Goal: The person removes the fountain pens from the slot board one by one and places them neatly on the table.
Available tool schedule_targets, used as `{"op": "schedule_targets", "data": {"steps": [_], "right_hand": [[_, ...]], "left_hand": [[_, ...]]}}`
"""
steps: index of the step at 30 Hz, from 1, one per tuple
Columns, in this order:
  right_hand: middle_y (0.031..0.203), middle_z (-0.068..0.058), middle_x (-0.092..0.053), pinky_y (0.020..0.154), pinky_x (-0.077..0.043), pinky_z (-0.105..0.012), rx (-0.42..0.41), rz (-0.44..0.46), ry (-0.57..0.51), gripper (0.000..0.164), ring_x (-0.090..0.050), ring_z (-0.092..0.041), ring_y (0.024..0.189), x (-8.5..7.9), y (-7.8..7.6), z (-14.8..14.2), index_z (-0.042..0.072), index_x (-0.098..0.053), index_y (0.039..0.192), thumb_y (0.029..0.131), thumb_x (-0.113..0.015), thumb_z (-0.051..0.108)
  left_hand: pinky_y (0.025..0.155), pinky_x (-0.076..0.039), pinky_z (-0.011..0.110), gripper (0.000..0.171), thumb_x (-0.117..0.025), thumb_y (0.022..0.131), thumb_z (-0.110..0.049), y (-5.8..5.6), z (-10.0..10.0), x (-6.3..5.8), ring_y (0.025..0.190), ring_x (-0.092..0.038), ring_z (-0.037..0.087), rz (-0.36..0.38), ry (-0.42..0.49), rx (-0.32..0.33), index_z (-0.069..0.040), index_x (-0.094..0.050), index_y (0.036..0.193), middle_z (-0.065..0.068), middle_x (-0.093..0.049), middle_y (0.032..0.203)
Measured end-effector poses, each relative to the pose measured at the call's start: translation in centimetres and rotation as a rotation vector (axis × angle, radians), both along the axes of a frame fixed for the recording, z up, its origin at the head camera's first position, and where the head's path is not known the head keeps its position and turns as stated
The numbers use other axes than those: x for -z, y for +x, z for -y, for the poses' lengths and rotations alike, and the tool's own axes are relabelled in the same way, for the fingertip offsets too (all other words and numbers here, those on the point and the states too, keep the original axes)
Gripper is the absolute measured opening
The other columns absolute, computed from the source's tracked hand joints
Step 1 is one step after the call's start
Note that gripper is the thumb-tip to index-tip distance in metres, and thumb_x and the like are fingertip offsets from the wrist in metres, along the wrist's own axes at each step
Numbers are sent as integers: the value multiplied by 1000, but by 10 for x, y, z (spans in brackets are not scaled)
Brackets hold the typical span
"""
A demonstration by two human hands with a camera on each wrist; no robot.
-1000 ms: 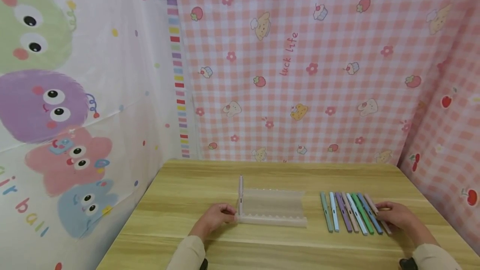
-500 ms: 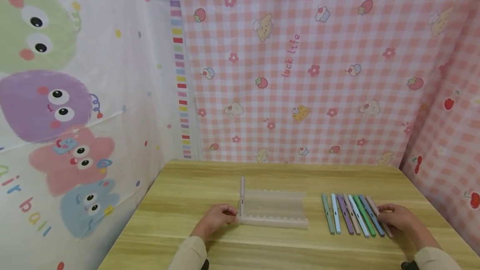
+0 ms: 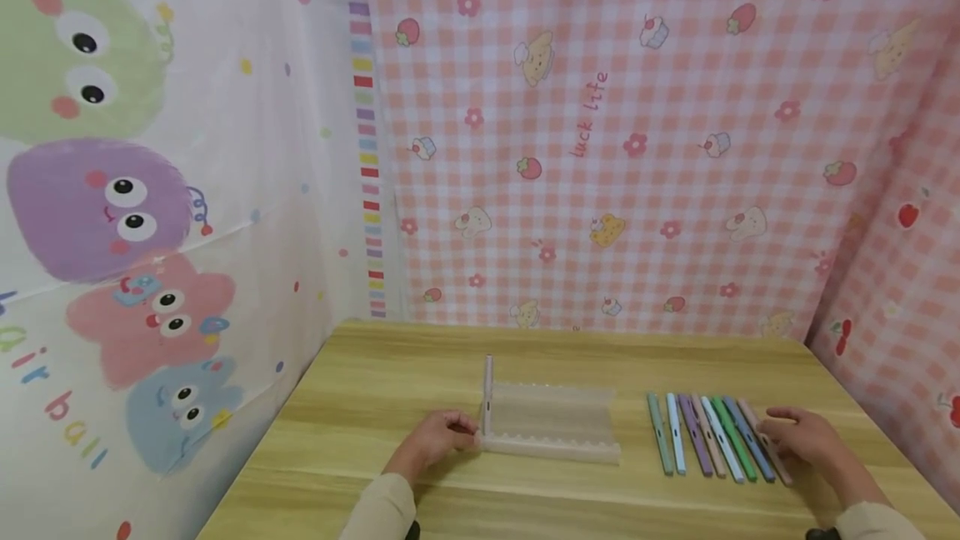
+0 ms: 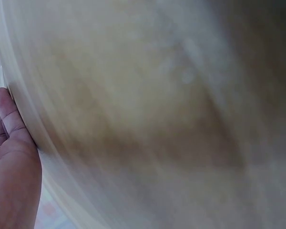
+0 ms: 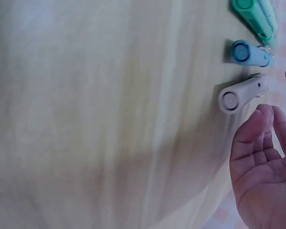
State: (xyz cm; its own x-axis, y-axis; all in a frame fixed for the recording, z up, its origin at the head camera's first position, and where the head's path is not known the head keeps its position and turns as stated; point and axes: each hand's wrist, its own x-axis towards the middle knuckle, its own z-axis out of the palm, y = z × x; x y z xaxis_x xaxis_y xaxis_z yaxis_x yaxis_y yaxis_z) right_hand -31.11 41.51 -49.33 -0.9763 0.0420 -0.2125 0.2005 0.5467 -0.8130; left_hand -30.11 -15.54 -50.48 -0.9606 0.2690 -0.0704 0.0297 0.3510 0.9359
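Note:
On the table lies a clear plastic pen tray (image 3: 555,447) with a scalloped front rail. A pale pinkish pen (image 3: 488,394) sits in its leftmost notch. My left hand (image 3: 438,433) pinches the tray's left front corner between thumb and fingers. To the right, several capped pens in green, pale blue, purple (image 3: 695,436), pink and blue lie side by side. At the row's right end is a pink pen (image 3: 777,463), with my right hand (image 3: 804,437) just beside it. The right wrist view shows loosely bent fingers (image 5: 250,126) close to that pen (image 5: 240,95), holding nothing.
The wooden table (image 3: 420,357) meets a pink checked cloth (image 3: 637,190) at the back. A white cartoon-printed cloth (image 3: 262,148) hangs on the left, and another checked cloth (image 3: 900,290) on the right.
The head view has shifted slightly, so everything appears a little lower and further right. My right fingers have loosened and drawn slightly off the rightmost pink pen. The left hand stays at the tray.

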Motion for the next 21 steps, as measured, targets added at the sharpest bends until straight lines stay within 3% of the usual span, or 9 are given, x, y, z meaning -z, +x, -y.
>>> {"op": "schedule_targets", "data": {"steps": [3, 4, 7, 10, 14, 21], "right_hand": [[86, -6, -64, 66, -54, -33, 14, -18, -13, 71, -60, -14, 74, -8, 1, 6, -21, -28, 141, 100, -58, 28], [89, -11, -64, 66, -54, -33, 8, -22, -20, 73, -60, -14, 75, -11, 1, 8, -21, -26, 142, 100, -57, 30], [107, -30, -61, 69, -54, -33, 16, -51, -25, 77, -61, -15, 79, -18, 0, 19, -18, -24, 145, 102, -54, 37], [129, -38, -49, 73, -55, -33, 36, -106, -58, 76, -63, -17, 89, -23, -2, 33, -15, -25, 147, 102, -53, 39], [132, -34, -49, 79, -56, -33, 86, -190, -123, 70, -63, -17, 96, -29, -7, 61, -13, -31, 146, 102, -54, 35], [136, -27, -49, 84, -55, -30, 114, -279, -242, 62, -57, 0, 94, -45, -14, 118, -7, -38, 146, 102, -55, 33]], "left_hand": [[73, -51, 31, 16, -73, 85, -2, 0, 0, 1, 80, -58, 13, -10, 8, 4, 5, -67, 99, 2, -66, 88], [74, -51, 31, 16, -73, 85, -2, 0, 0, 1, 80, -58, 13, -12, 14, 7, 6, -67, 99, 2, -66, 88], [75, -52, 31, 17, -74, 85, -1, 0, 1, 3, 81, -58, 13, -10, 29, 14, 7, -67, 98, 3, -66, 88], [75, -52, 30, 17, -74, 85, 0, -2, 2, 5, 81, -58, 12, 1, 41, 22, 7, -67, 98, 2, -65, 87], [75, -52, 30, 16, -73, 85, 0, -4, 3, 7, 81, -58, 12, 6, 50, 31, 7, -67, 98, 0, -65, 87], [76, -52, 31, 17, -74, 85, -1, -4, 3, 6, 82, -59, 13, 12, 58, 36, 7, -67, 99, 1, -65, 88]]}}
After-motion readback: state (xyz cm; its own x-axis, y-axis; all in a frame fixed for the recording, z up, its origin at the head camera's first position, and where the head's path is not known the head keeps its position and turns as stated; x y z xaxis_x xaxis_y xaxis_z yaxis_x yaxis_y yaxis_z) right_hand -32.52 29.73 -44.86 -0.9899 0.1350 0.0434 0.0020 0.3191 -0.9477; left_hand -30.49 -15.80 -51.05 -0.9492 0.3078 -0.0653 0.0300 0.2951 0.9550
